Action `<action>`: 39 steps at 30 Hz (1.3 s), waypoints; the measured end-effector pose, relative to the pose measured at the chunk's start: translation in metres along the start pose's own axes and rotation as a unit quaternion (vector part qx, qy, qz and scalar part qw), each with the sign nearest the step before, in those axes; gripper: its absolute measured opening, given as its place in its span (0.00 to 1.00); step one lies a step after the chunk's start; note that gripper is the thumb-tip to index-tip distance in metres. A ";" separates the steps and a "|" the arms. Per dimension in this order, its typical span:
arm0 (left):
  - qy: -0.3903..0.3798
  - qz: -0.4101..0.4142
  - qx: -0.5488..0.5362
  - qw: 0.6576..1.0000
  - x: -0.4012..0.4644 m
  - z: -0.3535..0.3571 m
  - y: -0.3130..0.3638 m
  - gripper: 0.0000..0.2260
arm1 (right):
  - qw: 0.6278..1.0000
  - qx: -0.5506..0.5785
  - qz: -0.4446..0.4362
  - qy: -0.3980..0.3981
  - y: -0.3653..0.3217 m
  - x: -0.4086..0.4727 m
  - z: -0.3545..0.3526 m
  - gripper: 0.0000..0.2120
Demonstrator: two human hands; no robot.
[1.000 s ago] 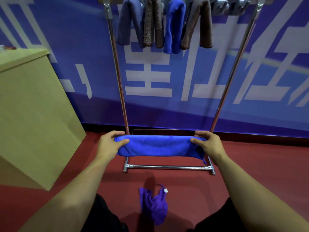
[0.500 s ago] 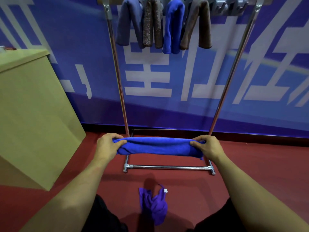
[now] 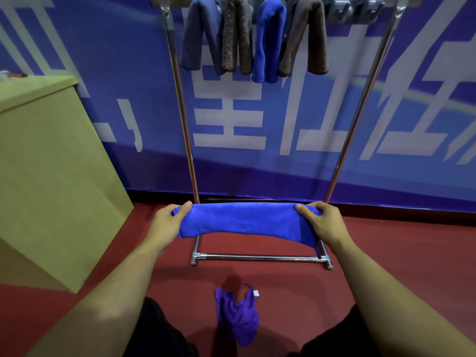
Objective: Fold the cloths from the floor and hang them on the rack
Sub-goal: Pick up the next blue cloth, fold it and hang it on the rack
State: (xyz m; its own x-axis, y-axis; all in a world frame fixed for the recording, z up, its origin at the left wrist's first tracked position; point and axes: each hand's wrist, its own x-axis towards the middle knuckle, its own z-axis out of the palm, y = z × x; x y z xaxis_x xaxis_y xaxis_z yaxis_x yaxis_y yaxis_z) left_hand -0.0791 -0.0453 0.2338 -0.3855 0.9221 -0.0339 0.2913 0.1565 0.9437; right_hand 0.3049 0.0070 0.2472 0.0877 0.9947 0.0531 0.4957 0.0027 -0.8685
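The left hand [image 3: 164, 225] and right hand [image 3: 325, 222], each grip pinching an end, stretch the folded blue cloth [image 3: 244, 222] level for draping on the rack [image 3: 360, 109] at twelve o'clock.

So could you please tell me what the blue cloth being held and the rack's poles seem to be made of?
The blue cloth looks like soft, matte microfibre or fleece: fine nap, and it sags between the hands. The rack's poles look like polished, probably chromed metal tube: bright mirror-like streaks run along them.
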 end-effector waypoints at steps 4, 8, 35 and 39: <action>-0.002 0.001 -0.010 1.000 -0.001 0.001 -0.001 0.16 | 0.998 0.049 0.032 -0.001 0.001 0.000 -0.001 0.13; 0.006 -0.009 -0.019 1.000 0.001 0.002 -0.004 0.16 | 0.993 0.053 0.101 -0.021 0.007 0.001 0.000 0.20; -0.015 -0.071 -0.099 0.992 0.001 0.016 -0.007 0.04 | 0.967 0.182 0.173 -0.028 0.015 0.007 0.016 0.09; -0.013 -0.087 -0.131 0.987 -0.003 0.016 -0.001 0.12 | 0.973 0.182 0.132 -0.049 0.014 0.007 0.014 0.08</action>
State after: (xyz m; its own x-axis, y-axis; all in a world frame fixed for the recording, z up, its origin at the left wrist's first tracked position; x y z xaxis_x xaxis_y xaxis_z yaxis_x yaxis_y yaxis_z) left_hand -0.0644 -0.0422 0.2275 -0.3859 0.8985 -0.2090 -0.0161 0.2200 0.9754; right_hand 0.3004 0.0150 0.2289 0.0780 0.9707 -0.2274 0.1265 -0.2359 -0.9635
